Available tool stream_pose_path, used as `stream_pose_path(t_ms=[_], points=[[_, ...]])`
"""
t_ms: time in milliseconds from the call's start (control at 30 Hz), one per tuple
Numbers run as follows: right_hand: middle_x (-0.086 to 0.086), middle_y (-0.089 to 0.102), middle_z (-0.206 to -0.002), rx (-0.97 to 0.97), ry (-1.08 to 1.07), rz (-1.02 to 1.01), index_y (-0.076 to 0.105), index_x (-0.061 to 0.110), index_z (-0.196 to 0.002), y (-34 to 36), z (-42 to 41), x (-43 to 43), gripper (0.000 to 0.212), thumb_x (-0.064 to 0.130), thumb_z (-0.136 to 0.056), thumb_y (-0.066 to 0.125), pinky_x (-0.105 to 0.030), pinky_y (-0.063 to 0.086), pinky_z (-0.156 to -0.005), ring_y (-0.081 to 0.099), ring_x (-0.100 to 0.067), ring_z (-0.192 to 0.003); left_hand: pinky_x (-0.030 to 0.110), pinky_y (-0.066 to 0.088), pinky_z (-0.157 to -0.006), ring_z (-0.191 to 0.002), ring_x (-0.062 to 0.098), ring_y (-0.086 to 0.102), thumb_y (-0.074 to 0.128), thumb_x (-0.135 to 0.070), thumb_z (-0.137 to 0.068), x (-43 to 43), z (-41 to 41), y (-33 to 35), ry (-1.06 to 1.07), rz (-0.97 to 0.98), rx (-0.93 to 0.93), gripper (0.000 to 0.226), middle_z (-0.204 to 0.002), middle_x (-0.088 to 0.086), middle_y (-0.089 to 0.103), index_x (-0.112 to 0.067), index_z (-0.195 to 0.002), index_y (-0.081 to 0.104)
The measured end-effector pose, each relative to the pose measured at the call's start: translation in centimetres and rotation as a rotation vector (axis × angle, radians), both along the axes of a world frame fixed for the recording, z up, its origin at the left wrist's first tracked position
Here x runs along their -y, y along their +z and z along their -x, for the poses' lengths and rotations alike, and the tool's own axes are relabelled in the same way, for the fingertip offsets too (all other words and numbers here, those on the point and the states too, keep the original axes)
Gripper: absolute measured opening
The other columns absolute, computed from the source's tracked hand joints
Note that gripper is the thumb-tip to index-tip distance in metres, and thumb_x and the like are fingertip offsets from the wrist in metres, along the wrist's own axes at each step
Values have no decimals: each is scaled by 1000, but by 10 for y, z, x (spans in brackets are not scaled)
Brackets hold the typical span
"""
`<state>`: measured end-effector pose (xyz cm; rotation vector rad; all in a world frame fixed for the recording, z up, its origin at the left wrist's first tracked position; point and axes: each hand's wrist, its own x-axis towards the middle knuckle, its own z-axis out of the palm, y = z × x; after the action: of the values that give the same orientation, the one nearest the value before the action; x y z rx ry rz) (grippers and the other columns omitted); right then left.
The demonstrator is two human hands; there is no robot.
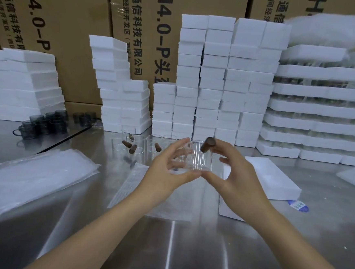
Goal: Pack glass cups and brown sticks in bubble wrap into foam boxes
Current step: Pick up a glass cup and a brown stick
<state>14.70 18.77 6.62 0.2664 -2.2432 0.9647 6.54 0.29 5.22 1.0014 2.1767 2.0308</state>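
Both hands hold one clear glass cup point(200, 159) above the metal table. My left hand point(169, 172) cups its left side and bottom. My right hand point(233, 174) grips its right side and pinches a brown stick point(207, 144) that leans into the cup's mouth. A sheet of bubble wrap point(134, 186) lies flat under my hands. An open white foam box point(274, 182) sits just right of my right hand. More clear cups point(119, 144) and loose brown sticks point(129, 145) stand behind on the table.
Tall stacks of white foam boxes point(215, 80) line the back, with cardboard cartons point(59, 29) behind them. A pile of bubble wrap sheets point(26, 177) lies at the left. Dark glass mugs point(46, 122) cluster at the far left. A blue sticker point(298, 205) lies by the foam box.
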Motion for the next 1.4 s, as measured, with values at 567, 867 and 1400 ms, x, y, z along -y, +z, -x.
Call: stream_pose_path(t_ms=[567, 867, 1400], points=[[27, 61, -134, -12, -18, 48, 40, 47, -150, 3, -7, 0, 77, 33, -88, 83, -33, 42, -115, 52, 0, -133, 34, 49, -93, -122, 10, 72, 96, -37, -73, 6, 10, -1, -211, -129, 294, 69, -135, -8, 75, -42, -136, 68], [22, 64, -133, -86, 3, 4, 48, 39, -147, 7, -13, 15, 77, 19, -83, 85, -42, 40, -116, 54, -6, -134, 30, 46, -98, -134, -1, 57, 91, -52, -73, -1, 5, -8, 41, 80, -138, 76, -139, -26, 65, -59, -141, 56], [0, 77, -87, 469, 182, 424, 81, 22, -101, 7, -2, 3, 33, 34, -109, 51, -33, 52, -87, 73, -14, -83, 31, 49, -98, -135, 8, 61, 84, -77, -71, 4, 13, -8, -221, -51, 389, 79, -140, -11, 71, -37, -137, 73]])
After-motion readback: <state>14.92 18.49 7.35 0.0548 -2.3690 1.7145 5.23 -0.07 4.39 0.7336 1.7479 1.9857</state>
